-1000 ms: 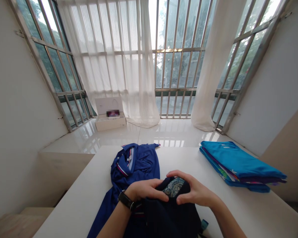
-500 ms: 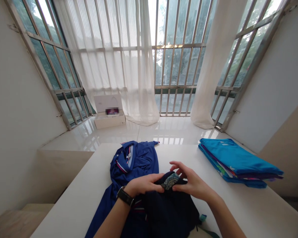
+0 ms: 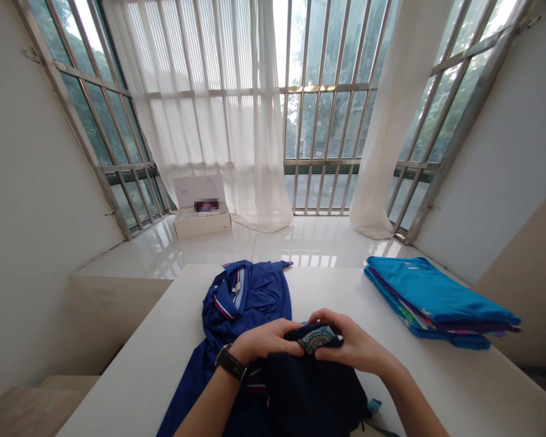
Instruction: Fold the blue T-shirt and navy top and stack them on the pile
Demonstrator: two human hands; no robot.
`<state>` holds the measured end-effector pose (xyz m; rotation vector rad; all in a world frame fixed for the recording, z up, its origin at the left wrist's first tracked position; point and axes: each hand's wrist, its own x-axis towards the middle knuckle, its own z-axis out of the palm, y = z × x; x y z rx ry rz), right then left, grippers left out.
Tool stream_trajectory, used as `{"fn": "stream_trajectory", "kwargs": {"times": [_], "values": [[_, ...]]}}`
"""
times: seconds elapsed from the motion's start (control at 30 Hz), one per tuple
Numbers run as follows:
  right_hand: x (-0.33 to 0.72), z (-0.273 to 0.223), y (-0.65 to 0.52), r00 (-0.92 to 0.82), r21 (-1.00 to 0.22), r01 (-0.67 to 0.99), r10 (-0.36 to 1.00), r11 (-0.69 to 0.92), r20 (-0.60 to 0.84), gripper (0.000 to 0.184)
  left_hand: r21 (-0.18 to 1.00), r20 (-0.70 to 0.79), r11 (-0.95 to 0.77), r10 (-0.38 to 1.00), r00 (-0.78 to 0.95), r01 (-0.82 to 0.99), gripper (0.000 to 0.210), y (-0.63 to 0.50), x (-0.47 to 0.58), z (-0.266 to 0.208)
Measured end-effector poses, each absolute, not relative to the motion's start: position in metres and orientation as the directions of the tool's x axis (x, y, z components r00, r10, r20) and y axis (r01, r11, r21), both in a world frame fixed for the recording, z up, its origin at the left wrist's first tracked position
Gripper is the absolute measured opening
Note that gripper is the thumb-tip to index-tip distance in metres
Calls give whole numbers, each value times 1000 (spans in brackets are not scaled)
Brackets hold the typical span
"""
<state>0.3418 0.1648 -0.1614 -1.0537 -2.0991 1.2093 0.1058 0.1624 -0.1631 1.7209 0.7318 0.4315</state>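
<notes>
A dark navy garment is bunched up at the front of the white table, its patterned grey-blue inner fabric showing between my hands. My left hand, with a black watch on the wrist, grips the garment's upper edge from the left, thumb on the near side. From the right, my right hand pinches the same edge, with fingers curled over the far side and thumb in front. A blue polo shirt with a striped collar lies partly under the dark garment and my left forearm.
On the table's right side sits a pile of folded clothes, bright blue on top. An open white box stands on the window ledge at the back left. Sheer curtains hang before barred windows.
My right hand's fingers have come down and closed over the far side of the dark garment's edge. The left hand keeps its hold, nearly in place.
</notes>
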Motion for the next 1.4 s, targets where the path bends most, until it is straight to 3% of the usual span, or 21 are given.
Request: {"fn": "stream_trajectory", "kwargs": {"times": [0.2,0.3,0.43,0.53,0.7,0.83,0.97,1.2,1.4], "values": [[343,-156,162,-558,-853,424,830,304,18,25,948,-85,-151,729,680,280,33,163,108,-165],[345,-156,162,-490,-877,389,869,283,63,25,940,-50,-184,758,651,287,39,162,107,-164],[345,-160,166,-528,-896,379,849,231,-5,27,909,-56,-226,768,638,351,45,162,107,-165],[345,-163,170,-589,-873,403,808,275,-18,26,900,-56,-243,759,649,362,40,161,107,-168],[350,-165,172,-550,-822,440,832,363,73,29,900,-62,-246,744,666,359,30,162,108,-169],[354,-159,172,-704,-906,331,708,263,-52,33,927,-34,-251,683,730,278,24,160,108,-169],[356,-153,172,-792,-952,235,606,197,-71,31,956,-25,-204,655,755,209,27,158,110,-169],[356,-157,172,-705,-945,267,707,186,-60,31,949,-20,-214,694,720,233,32,158,108,-162],[361,-158,175,-608,-936,265,793,233,26,28,922,-101,-253,574,813,293,53,162,86,-152]]}}
